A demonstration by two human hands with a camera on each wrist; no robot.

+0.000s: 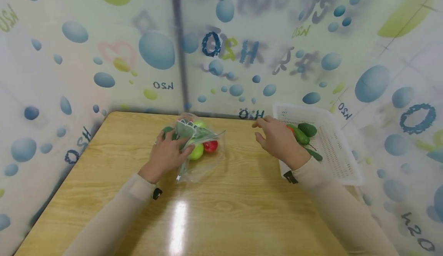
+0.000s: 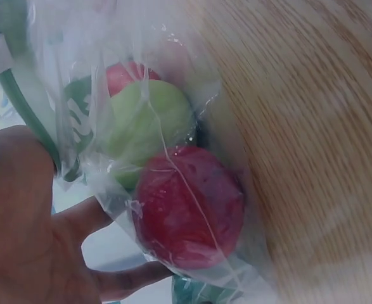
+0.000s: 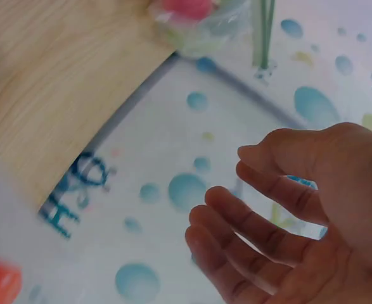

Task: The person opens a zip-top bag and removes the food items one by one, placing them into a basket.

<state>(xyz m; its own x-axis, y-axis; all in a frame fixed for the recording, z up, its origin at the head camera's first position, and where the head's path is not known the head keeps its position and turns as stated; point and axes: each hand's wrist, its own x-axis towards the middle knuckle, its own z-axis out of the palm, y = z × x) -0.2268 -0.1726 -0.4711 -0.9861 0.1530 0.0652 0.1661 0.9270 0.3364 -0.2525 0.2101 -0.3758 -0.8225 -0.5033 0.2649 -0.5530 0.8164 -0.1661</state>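
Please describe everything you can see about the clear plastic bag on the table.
The plastic bag is clear, thin and crinkled, with a green strip along its opening. It lies on the wooden table, near the far edge, its mouth toward the wall. Inside are round fruits: a red one, a yellow-green one and at least one more red one behind. The left hand holds it at the opening side. The right hand does not touch it.

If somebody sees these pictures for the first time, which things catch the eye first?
First, the clear plastic bag mid-table with red and green fruit inside, gripped by the left hand. Next, the white basket at the right edge holding green vegetables, with the open right hand beside it.
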